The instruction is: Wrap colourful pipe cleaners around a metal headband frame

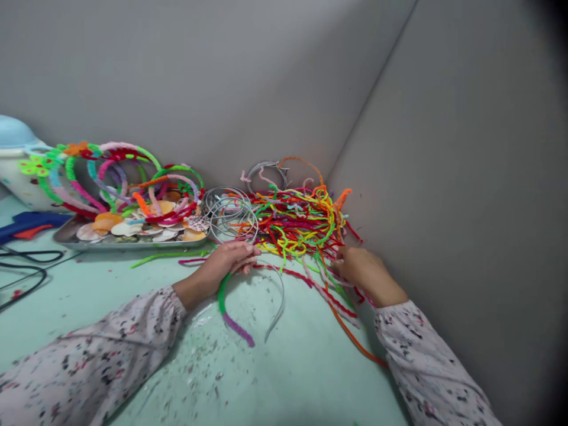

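Observation:
My left hand (228, 265) is closed around the top of a thin metal headband (281, 296). One side of that headband is wrapped in green and purple pipe cleaner (237, 330); the other side is bare wire. A red pipe cleaner (288, 272) runs rightward from beside my left fingers. At the right edge of a tangled heap of colourful pipe cleaners (302, 222), my right hand (366, 272) has its fingers curled in among the strands, the tips partly hidden. Pink and orange strands (355, 340) trail onto the table below it.
Bare metal headbands (231, 216) lie left of the heap. A metal tray (133, 243) holds shells, with finished wrapped headbands (128, 148) resting on it. Farther left are a blue glue gun (39, 220), a black cord (42, 278) and a white container (18, 177). Grey walls border the table.

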